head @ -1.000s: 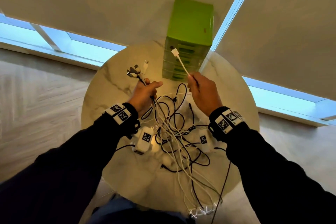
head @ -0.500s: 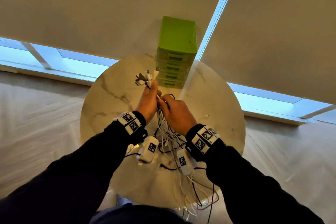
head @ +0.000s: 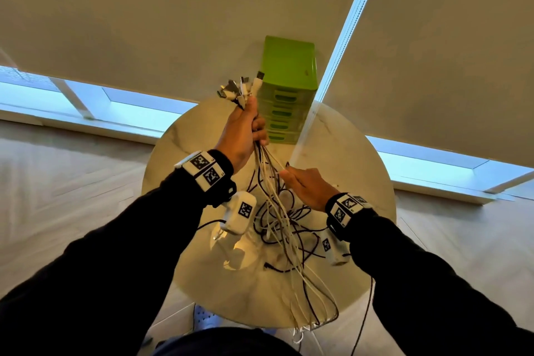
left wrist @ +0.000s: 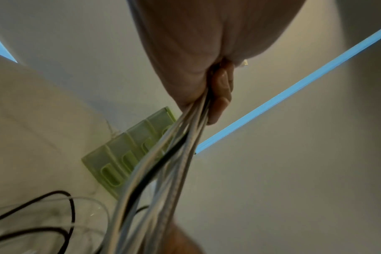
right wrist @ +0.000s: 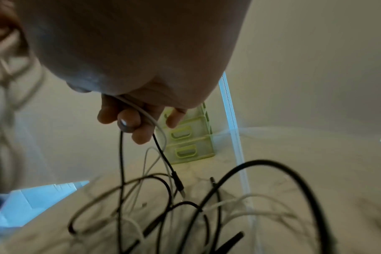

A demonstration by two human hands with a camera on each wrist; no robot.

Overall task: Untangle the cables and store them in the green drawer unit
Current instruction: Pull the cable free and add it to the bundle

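Note:
My left hand (head: 245,130) is raised above the round table and grips a bundle of white and black cables (head: 271,182) near their plug ends (head: 241,88), which fan out above the fist. In the left wrist view the cables (left wrist: 163,163) run down out of the curled fingers (left wrist: 221,96). Lower and to the right, my right hand (head: 306,185) has its fingers curled round a white cable and black cables (right wrist: 141,130) that hang from the bundle. The green drawer unit (head: 284,95) stands at the table's far edge with all its drawers closed.
The loose cable tails lie tangled on the marble table (head: 361,182) and trail over its near edge (head: 312,324). Behind the drawer unit hang window blinds (head: 144,23) with a bright gap between them. Pale floor surrounds the table.
My left hand has risen with the bundle and now holds one more plug. My right hand passed its white plug over to the left, then dropped lower along the hanging cables.

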